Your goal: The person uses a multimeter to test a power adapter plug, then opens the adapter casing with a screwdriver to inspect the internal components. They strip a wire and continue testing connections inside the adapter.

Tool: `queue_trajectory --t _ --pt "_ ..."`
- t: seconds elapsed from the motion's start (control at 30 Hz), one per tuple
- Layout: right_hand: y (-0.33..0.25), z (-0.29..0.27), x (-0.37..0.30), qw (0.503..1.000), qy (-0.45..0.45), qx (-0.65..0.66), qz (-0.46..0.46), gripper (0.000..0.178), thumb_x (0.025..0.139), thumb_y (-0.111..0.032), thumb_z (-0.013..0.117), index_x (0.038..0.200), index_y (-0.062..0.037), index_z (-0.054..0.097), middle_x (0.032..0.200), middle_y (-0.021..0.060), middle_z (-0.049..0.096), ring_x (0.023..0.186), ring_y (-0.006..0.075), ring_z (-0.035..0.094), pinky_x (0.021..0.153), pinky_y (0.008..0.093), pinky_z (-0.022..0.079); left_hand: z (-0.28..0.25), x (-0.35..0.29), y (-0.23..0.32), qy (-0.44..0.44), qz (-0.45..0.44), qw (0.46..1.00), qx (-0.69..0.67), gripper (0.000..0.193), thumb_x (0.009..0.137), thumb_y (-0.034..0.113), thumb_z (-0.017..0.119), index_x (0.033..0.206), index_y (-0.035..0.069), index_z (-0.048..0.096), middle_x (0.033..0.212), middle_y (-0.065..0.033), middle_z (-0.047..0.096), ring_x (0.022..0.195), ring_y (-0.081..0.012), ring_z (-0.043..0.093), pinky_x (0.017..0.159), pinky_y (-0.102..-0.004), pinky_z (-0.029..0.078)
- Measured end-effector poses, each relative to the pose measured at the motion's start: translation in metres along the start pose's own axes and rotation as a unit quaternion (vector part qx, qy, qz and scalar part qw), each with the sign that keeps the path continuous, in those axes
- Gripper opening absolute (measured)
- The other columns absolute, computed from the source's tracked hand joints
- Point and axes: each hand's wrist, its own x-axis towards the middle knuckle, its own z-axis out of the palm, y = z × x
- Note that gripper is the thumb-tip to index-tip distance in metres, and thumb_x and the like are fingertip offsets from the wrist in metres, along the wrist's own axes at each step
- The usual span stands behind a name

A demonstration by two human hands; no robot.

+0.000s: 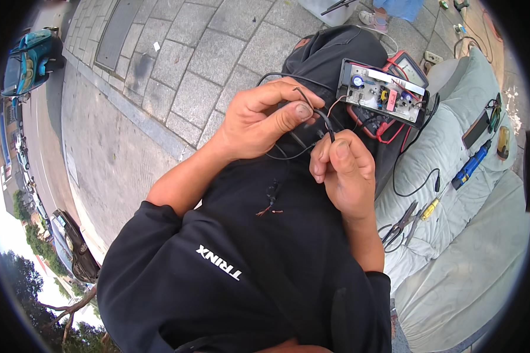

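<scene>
Between my two hands runs a black cable (327,122), its outer sheath split into thin wires near my left fingers. My left hand (264,115) pinches it between thumb and forefinger. Just below and to the right, my right hand (348,170) grips the same cable, fingers curled. Past my hands, on my dark-trousered lap, lies an open black case holding a circuit board (383,94) with a white strip and blue capacitors; thin wires lead from it. Against my black shirt hangs another cable end (271,197) with bare copper strands spread out.
A red multimeter (408,69) sits behind the board. Right of me, a pale green cloth (453,241) bears scissors (399,225), a yellow-handled screwdriver (430,209) and a blue-handled tool (472,165). Paving (209,62) stretches ahead; another person's foot (373,22) shows at the top.
</scene>
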Motion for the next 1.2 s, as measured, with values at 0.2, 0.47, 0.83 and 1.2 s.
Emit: queue_trajectory --t 0.2,0.47,0.83,1.2 --pt "-0.036 0.006 0.008 0.883 0.116 -0.417 -0.179 0.024 0.093 -0.012 0.083 0.112 -0.0006 0.075 0.094 0.0019 0.067 0.076 0.0077 0.057 0.068 0.0231 0.045 0.009 0.000 0.019 -0.006 0.038 0.987 0.153 0.007 0.101 0.003 0.069 0.104 -0.002 0.073 0.097 -0.0068 0.071 0.072 -0.0069 0.057 0.065 -0.0227 0.046" --pt "-0.038 -0.003 0.028 0.951 0.021 -0.279 -0.131 0.013 0.096 -0.006 0.079 0.107 0.0020 0.076 0.090 0.0006 0.067 0.075 0.0057 0.059 0.066 0.0213 0.045 0.022 0.000 0.027 -0.068 0.035 0.974 0.212 0.004 0.100 0.002 0.071 0.101 -0.002 0.071 0.085 -0.0053 0.065 0.065 -0.0090 0.054 0.057 -0.0266 0.042" --pt "-0.026 -0.008 0.012 0.951 0.061 -0.258 -0.159 0.010 0.098 -0.001 0.076 0.107 0.0032 0.076 0.092 0.0025 0.069 0.081 0.0068 0.064 0.070 0.0217 0.050 0.040 -0.015 0.023 0.038 -0.044 0.992 0.116 0.008 0.107 0.004 0.058 0.106 -0.001 0.063 0.096 -0.0034 0.061 0.083 -0.0062 0.047 0.075 -0.0224 0.038" --pt "-0.027 -0.023 -0.010 0.973 0.140 0.127 -0.133 0.012 0.103 -0.011 0.061 0.100 -0.0006 0.066 0.081 0.0012 0.061 0.071 0.0076 0.054 0.063 0.0239 0.043 0.042 -0.003 0.014 0.004 -0.024 0.995 0.092 0.012 0.104 0.009 0.064 0.100 0.002 0.055 0.091 -0.0039 0.052 0.078 -0.0086 0.041 0.073 -0.0251 0.035"
